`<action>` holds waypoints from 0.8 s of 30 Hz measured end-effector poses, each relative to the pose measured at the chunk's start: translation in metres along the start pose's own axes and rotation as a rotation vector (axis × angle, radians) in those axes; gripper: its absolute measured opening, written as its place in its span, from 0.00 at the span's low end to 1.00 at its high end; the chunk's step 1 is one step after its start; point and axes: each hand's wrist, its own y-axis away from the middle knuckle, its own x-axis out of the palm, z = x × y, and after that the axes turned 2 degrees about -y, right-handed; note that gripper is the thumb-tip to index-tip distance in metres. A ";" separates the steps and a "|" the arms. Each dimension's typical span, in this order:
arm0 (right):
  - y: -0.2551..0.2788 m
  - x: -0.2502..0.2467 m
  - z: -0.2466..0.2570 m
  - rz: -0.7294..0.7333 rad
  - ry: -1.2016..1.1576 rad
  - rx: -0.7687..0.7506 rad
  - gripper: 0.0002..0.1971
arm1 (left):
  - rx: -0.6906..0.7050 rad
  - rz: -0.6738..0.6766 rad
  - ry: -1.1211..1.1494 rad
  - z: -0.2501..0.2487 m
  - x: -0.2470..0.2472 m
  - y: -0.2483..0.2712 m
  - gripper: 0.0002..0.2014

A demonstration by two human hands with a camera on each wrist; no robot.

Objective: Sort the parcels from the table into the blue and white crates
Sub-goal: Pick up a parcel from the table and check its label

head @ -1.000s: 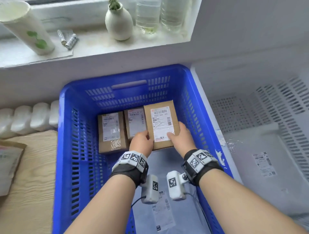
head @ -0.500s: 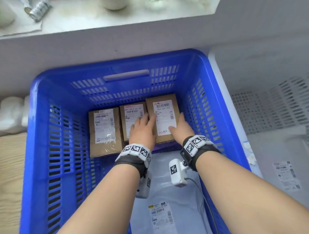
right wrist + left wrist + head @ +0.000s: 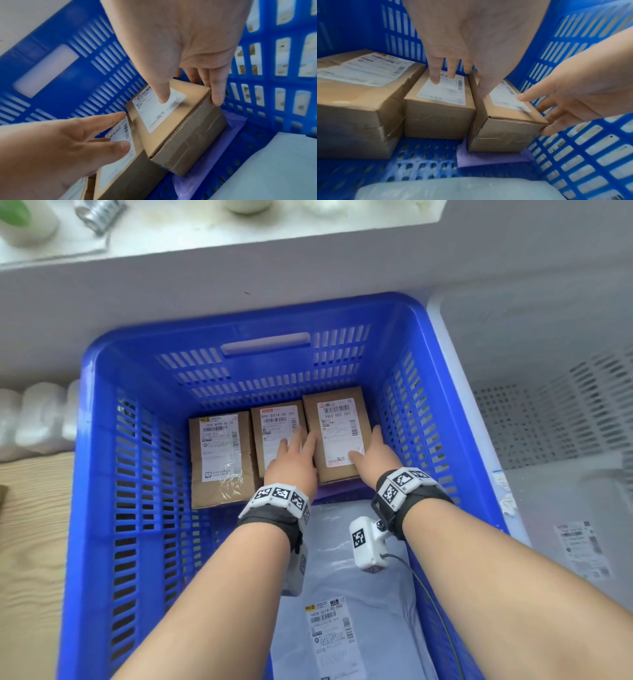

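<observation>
Three brown cardboard parcels lie side by side at the far end of the blue crate (image 3: 260,374). The right parcel (image 3: 337,422) (image 3: 505,121) (image 3: 180,128) sits on a purple sheet (image 3: 488,159), against the middle parcel (image 3: 274,422) (image 3: 436,115). My right hand (image 3: 373,457) (image 3: 180,40) has its thumb on that parcel's label and straight fingers down its right side. My left hand (image 3: 291,463) (image 3: 462,47) lies flat, fingers on the middle parcel's label and thumb along the right parcel's left edge. The left parcel (image 3: 219,460) is untouched.
A grey poly mailer (image 3: 359,594) fills the near half of the blue crate under my forearms. The white crate (image 3: 548,422) stands to the right with a pale mailer (image 3: 579,546) inside. The wooden table (image 3: 34,542) is at the left, a windowsill (image 3: 205,244) behind.
The right parcel went down from between both hands onto the crate floor beside the middle one. My left hand shifted onto the middle parcel and both hands' fingers straightened.
</observation>
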 end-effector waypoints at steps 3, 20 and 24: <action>0.017 -0.003 -0.002 -0.003 0.011 -0.009 0.39 | -0.021 0.016 -0.009 0.005 -0.002 0.022 0.35; 0.221 -0.060 0.024 -0.027 0.111 -0.266 0.31 | 0.000 -0.219 -0.181 0.024 -0.053 0.219 0.32; 0.270 -0.062 0.037 -0.013 0.127 -0.385 0.30 | -0.079 -0.356 -0.148 0.039 -0.058 0.273 0.30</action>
